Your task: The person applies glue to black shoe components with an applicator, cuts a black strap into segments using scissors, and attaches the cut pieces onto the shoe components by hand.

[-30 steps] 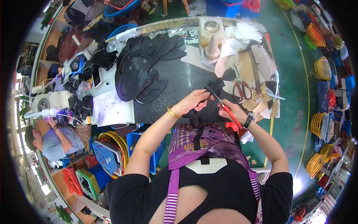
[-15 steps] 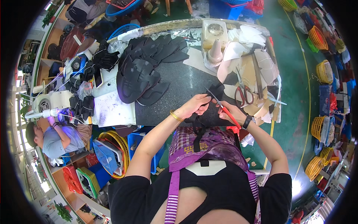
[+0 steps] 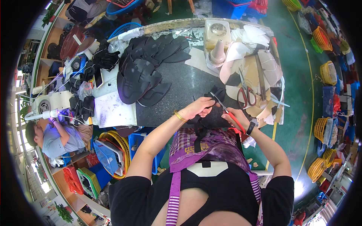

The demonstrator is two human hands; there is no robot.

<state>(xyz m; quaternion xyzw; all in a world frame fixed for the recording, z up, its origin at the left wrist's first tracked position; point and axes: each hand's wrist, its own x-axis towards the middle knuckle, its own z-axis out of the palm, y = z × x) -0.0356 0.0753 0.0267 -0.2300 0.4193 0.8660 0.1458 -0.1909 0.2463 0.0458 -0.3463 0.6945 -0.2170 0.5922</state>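
Note:
My left hand point(image 3: 201, 106) grips a flat black cut piece point(image 3: 215, 113) near the front edge of the dark worktable point(image 3: 184, 88). A gold bangle sits on that wrist. My right hand point(image 3: 235, 115), with a black watch on its wrist, is closed around red-handled scissors point(image 3: 225, 110). The blades point up and left, reaching over the top of the black piece close to my left fingers. A black strap hangs down from the piece over my purple apron.
A pile of black shoe-shaped pieces point(image 3: 149, 71) covers the table's left half. White and tan pieces point(image 3: 249, 52), a second pair of scissors point(image 3: 245, 92) and a cone of thread point(image 3: 217, 51) lie at the right. Another person point(image 3: 56, 135) sits at the left. Yellow baskets point(image 3: 326, 73) line the green floor.
The black piece has been turned a little between my hands and the scissor blades have shifted along its upper edge. Both hands stay at the same spot.

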